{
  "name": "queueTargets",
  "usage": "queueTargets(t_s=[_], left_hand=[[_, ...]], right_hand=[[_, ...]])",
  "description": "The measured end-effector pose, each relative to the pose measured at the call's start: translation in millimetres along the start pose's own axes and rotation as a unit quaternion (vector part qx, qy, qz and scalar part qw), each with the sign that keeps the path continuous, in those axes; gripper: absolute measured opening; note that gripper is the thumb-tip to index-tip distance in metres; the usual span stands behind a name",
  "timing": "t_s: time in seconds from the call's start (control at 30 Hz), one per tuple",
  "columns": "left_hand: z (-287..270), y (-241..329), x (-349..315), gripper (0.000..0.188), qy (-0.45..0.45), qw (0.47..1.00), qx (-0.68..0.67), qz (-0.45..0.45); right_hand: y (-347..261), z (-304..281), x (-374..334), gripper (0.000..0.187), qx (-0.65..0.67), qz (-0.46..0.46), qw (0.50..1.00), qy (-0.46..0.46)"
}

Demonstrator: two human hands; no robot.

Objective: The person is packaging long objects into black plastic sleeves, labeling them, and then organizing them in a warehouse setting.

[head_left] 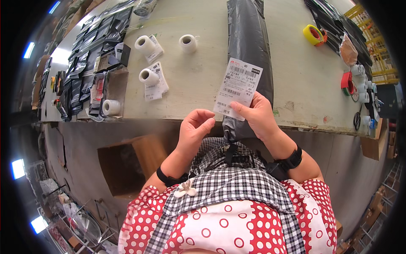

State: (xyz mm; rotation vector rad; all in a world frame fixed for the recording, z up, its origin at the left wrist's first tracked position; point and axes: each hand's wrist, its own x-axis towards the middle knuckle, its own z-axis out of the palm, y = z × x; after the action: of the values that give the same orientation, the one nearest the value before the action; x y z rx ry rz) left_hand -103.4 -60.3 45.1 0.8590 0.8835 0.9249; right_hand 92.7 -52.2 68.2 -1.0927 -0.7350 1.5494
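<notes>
Plainly, the right grip [259, 117] pinches a white label [237, 86] — the left grip [195, 130], slightly parted, beside it.

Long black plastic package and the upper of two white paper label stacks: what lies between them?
In the head view, a white cylindrical roll sits on the pale tabletop between the package and the stack.

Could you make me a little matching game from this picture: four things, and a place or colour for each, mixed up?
Things:
1. Shipping label
2. Long parcel
3. Yellow tape roll
4. Flower ornament

Descriptions:
A. On the checked apron
B. Lying on the right side of the table
C. Held in the right hand
D. Black, overhanging the table's near edge

Pairs: 1-C, 2-D, 3-B, 4-A
</notes>
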Motion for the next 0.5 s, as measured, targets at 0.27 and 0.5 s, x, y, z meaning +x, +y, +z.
queueTargets(t_s=[0.27,0.5], left_hand=[[7.4,0.6,4.9,0.011,-0.01,0.993,-0.101,-0.052],[10.4,-3.2,6.5,0.008,-0.029,0.993,-0.109,-0.044]], right_hand=[[-2.3,-5.0,-10.2,0.029,-0.023,-0.01,1.0,-0.013],[3.7,-5.7,-7.0,0.039,-0.024,-0.037,0.999,-0.006]])
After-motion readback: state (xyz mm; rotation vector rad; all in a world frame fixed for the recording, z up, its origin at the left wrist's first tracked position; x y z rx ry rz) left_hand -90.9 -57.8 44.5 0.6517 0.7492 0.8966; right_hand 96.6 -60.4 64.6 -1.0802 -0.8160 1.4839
